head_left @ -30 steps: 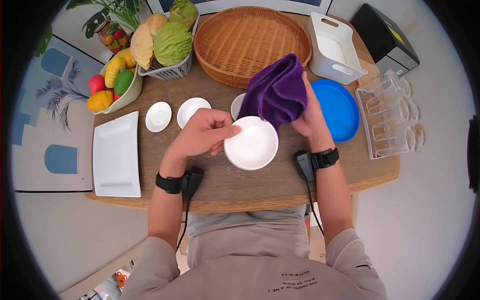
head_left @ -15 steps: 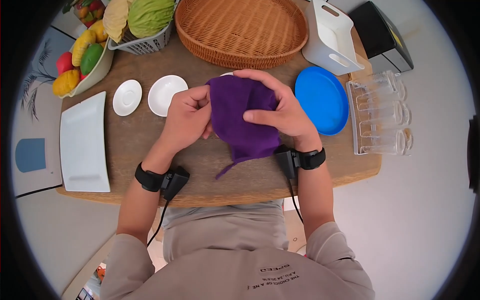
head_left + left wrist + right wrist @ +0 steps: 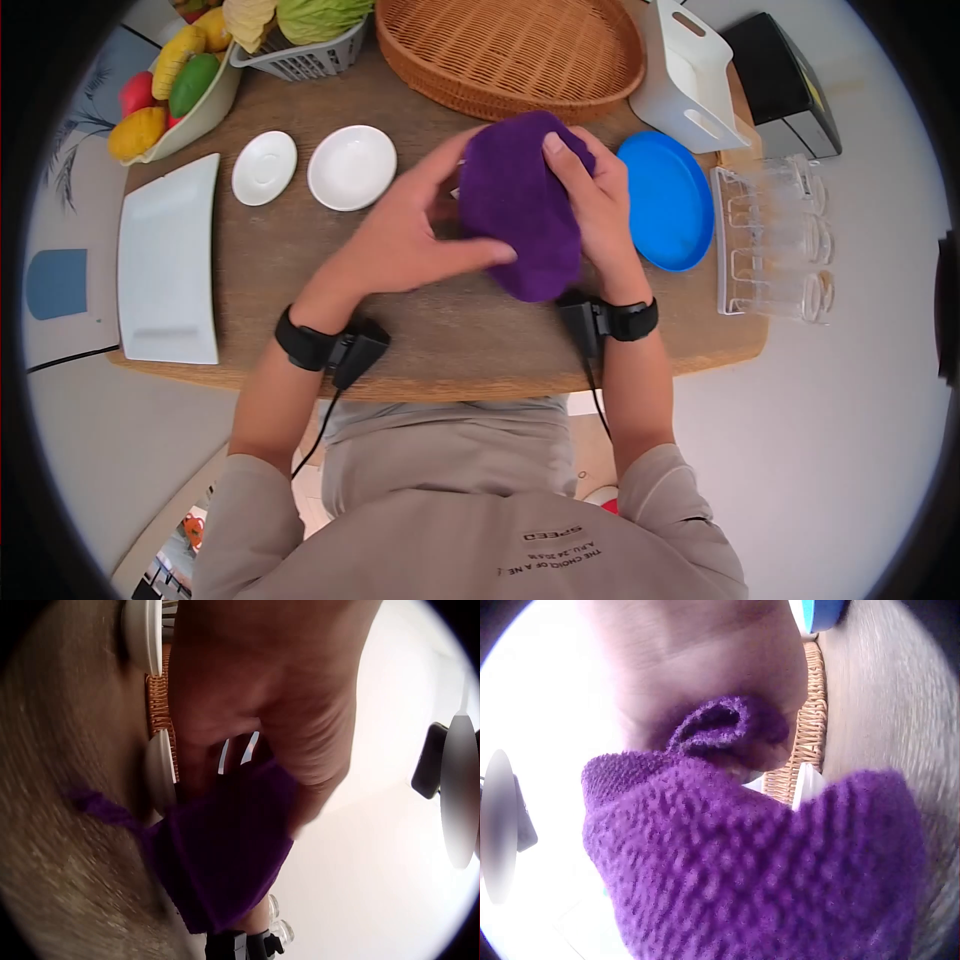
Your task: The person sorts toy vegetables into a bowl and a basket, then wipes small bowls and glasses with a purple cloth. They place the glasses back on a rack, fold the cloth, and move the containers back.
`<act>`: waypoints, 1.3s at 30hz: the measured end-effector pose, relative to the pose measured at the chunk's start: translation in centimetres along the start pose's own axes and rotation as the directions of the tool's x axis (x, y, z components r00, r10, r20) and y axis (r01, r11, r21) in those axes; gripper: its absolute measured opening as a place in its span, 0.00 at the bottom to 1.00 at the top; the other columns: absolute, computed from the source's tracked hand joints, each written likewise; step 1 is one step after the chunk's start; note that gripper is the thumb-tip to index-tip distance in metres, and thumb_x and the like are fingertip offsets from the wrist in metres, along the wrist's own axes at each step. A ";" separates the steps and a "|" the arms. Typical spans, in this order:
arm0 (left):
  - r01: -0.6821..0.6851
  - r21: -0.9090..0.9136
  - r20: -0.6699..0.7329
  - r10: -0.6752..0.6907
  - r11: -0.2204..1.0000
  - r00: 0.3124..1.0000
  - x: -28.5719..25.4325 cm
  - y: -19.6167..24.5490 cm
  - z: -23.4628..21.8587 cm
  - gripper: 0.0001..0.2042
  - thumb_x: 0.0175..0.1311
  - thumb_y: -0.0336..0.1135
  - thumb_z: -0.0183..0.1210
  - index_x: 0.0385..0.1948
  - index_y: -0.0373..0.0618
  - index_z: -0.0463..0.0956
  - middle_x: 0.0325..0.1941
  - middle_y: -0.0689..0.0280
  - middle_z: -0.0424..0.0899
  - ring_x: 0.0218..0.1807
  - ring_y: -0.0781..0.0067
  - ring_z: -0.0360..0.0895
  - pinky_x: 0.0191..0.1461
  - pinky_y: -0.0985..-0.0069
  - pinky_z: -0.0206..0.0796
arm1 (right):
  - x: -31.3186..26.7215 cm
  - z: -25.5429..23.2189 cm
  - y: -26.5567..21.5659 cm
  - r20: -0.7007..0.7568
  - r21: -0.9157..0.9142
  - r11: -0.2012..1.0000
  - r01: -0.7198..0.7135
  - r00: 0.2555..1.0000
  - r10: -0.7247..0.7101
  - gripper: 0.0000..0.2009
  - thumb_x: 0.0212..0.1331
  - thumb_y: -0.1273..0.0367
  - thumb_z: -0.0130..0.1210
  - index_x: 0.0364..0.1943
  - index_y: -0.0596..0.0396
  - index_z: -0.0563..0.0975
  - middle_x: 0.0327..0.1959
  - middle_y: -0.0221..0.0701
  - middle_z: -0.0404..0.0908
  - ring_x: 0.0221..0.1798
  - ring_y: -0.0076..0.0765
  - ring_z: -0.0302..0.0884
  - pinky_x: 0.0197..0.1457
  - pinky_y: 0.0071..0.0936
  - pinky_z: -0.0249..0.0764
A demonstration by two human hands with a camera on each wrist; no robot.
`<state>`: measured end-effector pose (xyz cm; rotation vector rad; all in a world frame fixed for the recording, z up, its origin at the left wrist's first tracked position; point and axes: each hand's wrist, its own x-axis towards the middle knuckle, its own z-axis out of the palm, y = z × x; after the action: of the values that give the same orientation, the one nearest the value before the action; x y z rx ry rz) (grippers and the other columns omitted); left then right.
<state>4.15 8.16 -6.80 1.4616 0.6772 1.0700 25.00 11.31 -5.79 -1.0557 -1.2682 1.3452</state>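
Observation:
A purple cloth (image 3: 515, 215) is held up over the table between the two hands, and the white bowl seen earlier is hidden in or behind it. The left hand (image 3: 395, 240) has its thumb on the cloth's lower left edge; its other fingers go behind. From the right, the right hand (image 3: 603, 215) grips the cloth, thumb on its front. In the left wrist view a corner of the cloth (image 3: 225, 847) dangles below the left hand (image 3: 262, 697). Folds of cloth (image 3: 757, 862) cover the fingers of the right hand (image 3: 697, 660) in the right wrist view.
On the table stand a white saucer (image 3: 264, 168), a white dish (image 3: 352, 168), a rectangular plate (image 3: 168, 262), a blue plate (image 3: 668, 200) and a rack of glasses (image 3: 775, 240). Behind are a wicker tray (image 3: 510, 50), a white bin (image 3: 688, 80) and containers of produce (image 3: 205, 110).
The cloth has come over the white bowl, which has gone out of sight. Since half a second ago the cloth has risen and turned, and the left hand's thumb has spread onto its edge.

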 end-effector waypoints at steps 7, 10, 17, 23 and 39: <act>0.111 -0.052 0.069 -0.108 0.992 0.992 0.4 -0.6 -0.8 0.36 0.60 0.18 0.63 0.72 0.42 0.59 0.65 0.62 0.74 0.65 0.71 0.74 0.67 0.70 0.70 | -0.2 0.2 0.5 0.039 -0.045 0.999 -0.021 0.999 0.022 0.15 0.73 0.60 0.54 0.43 0.61 0.81 0.31 0.23 0.81 0.34 0.15 0.74 0.37 0.17 0.71; 0.142 -0.242 0.078 -0.127 0.960 0.989 -0.2 -0.8 -0.8 0.36 0.61 0.23 0.65 0.72 0.40 0.59 0.67 0.61 0.73 0.66 0.71 0.73 0.68 0.70 0.67 | -0.1 0.4 0.5 0.004 -0.106 0.994 0.017 1.000 -0.016 0.14 0.73 0.61 0.55 0.42 0.61 0.81 0.31 0.24 0.82 0.35 0.15 0.75 0.38 0.17 0.72; 0.198 -0.064 0.032 -0.196 0.978 0.980 0.0 -1.1 -0.3 0.32 0.62 0.27 0.65 0.69 0.38 0.62 0.63 0.62 0.77 0.62 0.72 0.76 0.67 0.71 0.68 | 0.1 0.4 0.8 0.074 -0.089 0.993 0.073 0.995 -0.066 0.15 0.67 0.67 0.61 0.53 0.59 0.76 0.40 0.29 0.83 0.43 0.20 0.79 0.47 0.20 0.77; 0.244 -0.198 -0.134 -0.273 0.949 0.953 0.4 -1.8 -0.8 0.21 0.64 0.25 0.58 0.60 0.35 0.72 0.50 0.64 0.84 0.49 0.77 0.81 0.55 0.76 0.74 | -0.3 0.2 -0.3 0.185 -0.073 0.995 0.069 0.981 -0.055 0.23 0.61 0.69 0.67 0.57 0.60 0.73 0.45 0.30 0.83 0.49 0.24 0.80 0.54 0.23 0.78; 0.395 -0.189 -0.113 -0.419 0.899 0.901 0.3 0.1 -2.4 0.14 0.67 0.32 0.59 0.49 0.31 0.82 0.40 0.64 0.88 0.38 0.79 0.84 0.45 0.82 0.75 | 0.8 -1.3 0.5 -0.229 -0.024 0.919 0.393 0.893 -0.388 0.15 0.56 0.85 0.61 0.48 0.66 0.80 0.44 0.34 0.85 0.46 0.25 0.82 0.53 0.21 0.79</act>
<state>2.12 9.48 -6.80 1.0426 0.9360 0.8859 26.13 12.30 -6.41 -0.8531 -1.2086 0.9009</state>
